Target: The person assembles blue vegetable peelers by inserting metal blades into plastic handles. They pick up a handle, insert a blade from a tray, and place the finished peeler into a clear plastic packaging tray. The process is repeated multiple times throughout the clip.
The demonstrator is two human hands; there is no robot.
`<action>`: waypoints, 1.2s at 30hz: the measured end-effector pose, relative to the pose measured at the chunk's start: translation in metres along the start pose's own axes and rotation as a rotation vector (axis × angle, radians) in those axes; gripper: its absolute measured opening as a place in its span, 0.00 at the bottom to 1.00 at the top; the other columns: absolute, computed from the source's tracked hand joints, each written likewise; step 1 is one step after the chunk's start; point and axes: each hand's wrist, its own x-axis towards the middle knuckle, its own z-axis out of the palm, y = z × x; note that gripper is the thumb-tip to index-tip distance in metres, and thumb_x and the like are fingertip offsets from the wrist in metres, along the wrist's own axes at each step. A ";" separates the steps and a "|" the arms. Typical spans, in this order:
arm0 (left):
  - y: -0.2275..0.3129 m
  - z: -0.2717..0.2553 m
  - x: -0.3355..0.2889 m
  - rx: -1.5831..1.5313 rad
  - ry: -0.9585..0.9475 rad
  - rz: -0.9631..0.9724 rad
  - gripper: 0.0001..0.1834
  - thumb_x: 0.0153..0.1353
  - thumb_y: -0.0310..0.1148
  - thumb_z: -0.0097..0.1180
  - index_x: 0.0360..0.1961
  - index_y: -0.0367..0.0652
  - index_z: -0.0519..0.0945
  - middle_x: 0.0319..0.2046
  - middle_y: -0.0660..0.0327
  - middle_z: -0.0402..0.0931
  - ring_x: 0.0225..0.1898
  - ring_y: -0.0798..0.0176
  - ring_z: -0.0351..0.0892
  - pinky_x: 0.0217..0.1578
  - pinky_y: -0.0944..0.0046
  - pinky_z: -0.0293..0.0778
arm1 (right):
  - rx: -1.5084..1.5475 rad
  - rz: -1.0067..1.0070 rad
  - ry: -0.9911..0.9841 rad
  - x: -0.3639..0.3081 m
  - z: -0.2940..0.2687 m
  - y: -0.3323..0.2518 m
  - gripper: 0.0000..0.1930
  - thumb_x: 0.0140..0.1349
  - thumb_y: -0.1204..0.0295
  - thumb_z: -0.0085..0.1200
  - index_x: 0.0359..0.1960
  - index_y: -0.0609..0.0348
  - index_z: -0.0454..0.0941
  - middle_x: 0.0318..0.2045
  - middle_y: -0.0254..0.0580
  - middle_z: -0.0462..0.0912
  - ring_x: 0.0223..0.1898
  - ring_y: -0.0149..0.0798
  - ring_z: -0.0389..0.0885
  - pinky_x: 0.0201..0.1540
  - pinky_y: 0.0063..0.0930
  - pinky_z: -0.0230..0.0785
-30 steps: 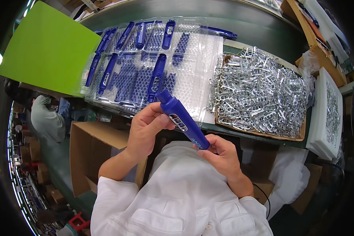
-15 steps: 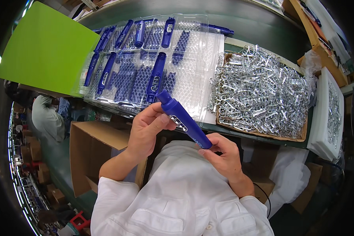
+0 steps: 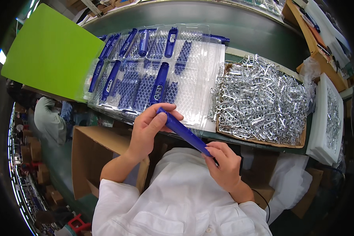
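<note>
A dark blue plastic tube-like casing lies slantwise in front of my chest, held at both ends. My left hand grips its upper left end between thumb and fingers. At the lower right end, my right hand pinches it with thumb and fingertips. The side turned up is plain, and no metal clip shows on it. Just beyond, a clear plastic tray carries several similar blue casings, some with silver clips on them.
Right of the tray, a shallow cardboard box is heaped with shiny metal clips. White foam stands beyond it. A bright green board rises at the left. Below the table edge sits an open carton; another person is at far left.
The casing has been rolled in my hands, so its silver clip has turned out of sight. Its upper end has dropped a little. The whole view has shifted slightly.
</note>
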 end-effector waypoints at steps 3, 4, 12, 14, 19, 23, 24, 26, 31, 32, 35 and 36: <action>0.001 0.000 0.002 0.030 0.002 0.008 0.26 0.77 0.42 0.46 0.64 0.31 0.73 0.46 0.48 0.85 0.44 0.61 0.87 0.48 0.63 0.83 | -0.041 -0.052 0.018 0.000 -0.004 -0.004 0.16 0.49 0.82 0.70 0.42 0.59 0.84 0.38 0.43 0.85 0.31 0.43 0.87 0.30 0.31 0.79; 0.000 -0.001 0.002 0.017 0.003 0.008 0.26 0.77 0.42 0.45 0.64 0.30 0.73 0.46 0.48 0.85 0.44 0.61 0.88 0.48 0.63 0.83 | -0.028 -0.061 0.009 0.000 -0.005 -0.005 0.17 0.49 0.82 0.71 0.42 0.59 0.84 0.38 0.43 0.85 0.31 0.42 0.87 0.29 0.31 0.79; 0.004 -0.014 0.015 -0.058 -0.066 0.014 0.25 0.80 0.41 0.42 0.66 0.30 0.72 0.47 0.50 0.85 0.45 0.64 0.87 0.47 0.66 0.81 | 0.022 -0.197 -0.036 0.015 -0.005 -0.012 0.18 0.46 0.78 0.76 0.41 0.60 0.85 0.37 0.45 0.85 0.29 0.41 0.86 0.27 0.29 0.79; 0.004 -0.017 0.017 -0.043 -0.080 0.026 0.27 0.80 0.42 0.41 0.66 0.30 0.71 0.46 0.50 0.85 0.45 0.63 0.87 0.46 0.66 0.81 | 0.046 -0.220 -0.056 0.019 -0.002 -0.007 0.18 0.46 0.76 0.77 0.40 0.59 0.85 0.35 0.44 0.85 0.27 0.40 0.85 0.26 0.28 0.77; 0.028 -0.032 0.033 0.235 -0.129 0.053 0.26 0.81 0.44 0.40 0.65 0.33 0.75 0.45 0.52 0.86 0.44 0.62 0.86 0.45 0.64 0.80 | 0.200 -0.211 -0.097 0.027 -0.004 -0.002 0.19 0.46 0.75 0.77 0.41 0.59 0.85 0.34 0.43 0.85 0.27 0.39 0.85 0.25 0.27 0.76; 0.045 -0.065 0.108 0.713 0.191 0.237 0.22 0.78 0.42 0.46 0.57 0.37 0.83 0.41 0.56 0.88 0.40 0.64 0.86 0.42 0.65 0.78 | 0.201 -0.217 -0.049 0.034 -0.007 0.005 0.18 0.46 0.75 0.78 0.40 0.60 0.85 0.34 0.43 0.85 0.26 0.40 0.85 0.24 0.27 0.76; 0.046 -0.081 0.132 0.932 0.268 0.266 0.21 0.76 0.43 0.49 0.55 0.38 0.84 0.41 0.55 0.88 0.40 0.60 0.86 0.42 0.62 0.79 | 0.198 -0.210 -0.050 0.035 -0.008 0.005 0.18 0.45 0.75 0.78 0.39 0.60 0.85 0.34 0.43 0.85 0.26 0.40 0.85 0.24 0.27 0.76; 0.037 -0.123 0.182 1.283 0.407 0.327 0.23 0.72 0.47 0.52 0.53 0.40 0.85 0.42 0.51 0.87 0.42 0.53 0.87 0.44 0.57 0.79 | 0.200 -0.201 -0.054 0.035 -0.009 0.006 0.18 0.45 0.76 0.77 0.39 0.60 0.85 0.34 0.44 0.85 0.26 0.40 0.85 0.25 0.27 0.76; 0.019 -0.163 0.295 1.615 0.417 -0.102 0.35 0.62 0.65 0.55 0.48 0.42 0.88 0.43 0.46 0.87 0.48 0.46 0.87 0.50 0.50 0.78 | 0.159 -0.137 -0.021 0.032 -0.009 0.015 0.18 0.46 0.76 0.77 0.39 0.60 0.85 0.35 0.44 0.86 0.27 0.39 0.85 0.25 0.27 0.76; 0.013 -0.170 0.306 1.656 0.405 -0.177 0.36 0.60 0.67 0.55 0.46 0.42 0.89 0.43 0.47 0.87 0.48 0.47 0.87 0.51 0.50 0.77 | 0.155 -0.135 -0.019 0.032 -0.011 0.016 0.18 0.46 0.76 0.77 0.39 0.61 0.84 0.35 0.44 0.86 0.27 0.39 0.85 0.25 0.27 0.77; 0.005 -0.187 0.321 1.539 0.350 -0.208 0.34 0.58 0.65 0.59 0.38 0.40 0.90 0.32 0.50 0.87 0.38 0.49 0.89 0.46 0.51 0.78 | 0.147 -0.109 -0.016 0.030 -0.016 0.017 0.18 0.46 0.77 0.77 0.39 0.62 0.84 0.36 0.46 0.85 0.27 0.39 0.85 0.26 0.28 0.77; 0.002 -0.191 0.323 1.497 0.314 -0.232 0.34 0.58 0.64 0.59 0.37 0.39 0.90 0.30 0.50 0.87 0.36 0.49 0.89 0.45 0.51 0.78 | 0.147 -0.087 -0.015 0.028 -0.017 0.019 0.18 0.46 0.78 0.77 0.39 0.62 0.84 0.36 0.47 0.85 0.27 0.40 0.85 0.26 0.28 0.78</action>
